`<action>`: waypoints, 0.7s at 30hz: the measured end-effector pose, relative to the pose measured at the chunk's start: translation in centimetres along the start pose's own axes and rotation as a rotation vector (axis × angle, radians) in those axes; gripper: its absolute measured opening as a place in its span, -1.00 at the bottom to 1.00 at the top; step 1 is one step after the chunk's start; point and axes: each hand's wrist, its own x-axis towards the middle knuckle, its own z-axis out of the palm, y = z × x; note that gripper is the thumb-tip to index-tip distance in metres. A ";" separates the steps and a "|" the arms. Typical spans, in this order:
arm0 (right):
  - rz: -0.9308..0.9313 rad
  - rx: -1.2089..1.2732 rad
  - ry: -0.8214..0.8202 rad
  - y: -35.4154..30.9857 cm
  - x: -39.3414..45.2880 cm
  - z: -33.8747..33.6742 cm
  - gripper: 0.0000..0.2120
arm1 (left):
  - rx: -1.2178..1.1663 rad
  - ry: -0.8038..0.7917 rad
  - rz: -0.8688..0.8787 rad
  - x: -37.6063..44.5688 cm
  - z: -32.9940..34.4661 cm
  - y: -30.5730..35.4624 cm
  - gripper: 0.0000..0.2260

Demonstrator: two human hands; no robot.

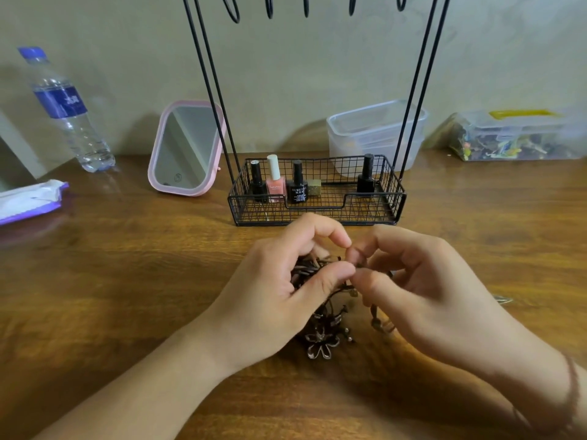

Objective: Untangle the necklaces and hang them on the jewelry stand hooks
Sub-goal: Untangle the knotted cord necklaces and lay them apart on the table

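A tangle of dark brown necklaces [313, 269] lies on the wooden table between my hands, with a flower-shaped pendant [320, 342] at its near end. My left hand [282, 290] pinches cords of the tangle between thumb and forefinger. My right hand [422, 287] pinches a strand right beside it, fingertips nearly touching. The black wire jewelry stand [317, 214] rises just behind, and its hooks [270, 7] at the top edge are bare. Much of the tangle is hidden under my palms.
The stand's basket holds nail polish bottles [274, 182]. A pink mirror [187, 150], a water bottle [66, 109] and a wipes pack [28, 200] are at left. Two clear plastic boxes [374, 134] [514, 138] stand at the back right.
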 end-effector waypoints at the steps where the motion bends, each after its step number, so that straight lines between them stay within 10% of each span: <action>1: -0.006 -0.020 0.005 0.0 0.1 0.0 -0.89 | 0.079 0.015 0.047 0.1 -0.1 -0.2 -0.80; 6: -0.049 -0.140 0.027 0.0 0.2 -0.3 -0.91 | 0.332 0.041 0.209 0.3 -0.5 -0.7 -0.88; 16: -0.055 -0.372 -0.082 0.4 0.4 -1.3 -0.98 | -0.651 0.110 -0.215 0.1 -0.2 -0.4 -0.92; 21: -0.178 -0.447 0.002 0.3 0.4 -0.7 -0.82 | -0.655 0.065 -0.233 0.2 0.4 -0.1 -0.88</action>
